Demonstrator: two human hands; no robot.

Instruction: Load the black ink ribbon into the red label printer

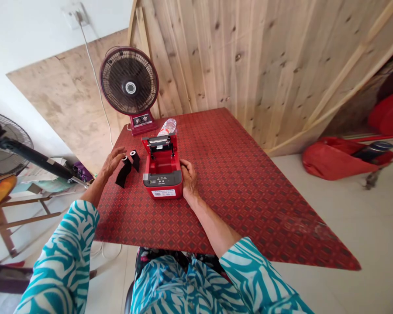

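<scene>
A small red and dark grey label printer (163, 179) stands on the table with its lid tipped up and back. Its red inner bay shows nothing inside, and a white sticker is on the front. My right hand (189, 178) rests against the printer's right side, fingers curled round its edge. To the left, my left hand (113, 160) reaches over the table with fingers stretched out. Close to its fingertips is a black roll (124, 171) with a white core and a loose tail. Beside that stands a second black roll (135, 161).
A dark red table fan (129, 83) stands at the back left. Behind the printer lies a clear plastic bottle (167, 127). The patterned red tabletop (236, 183) meets a wooden wall (222, 56). On the floor at right is a red bag (330, 159).
</scene>
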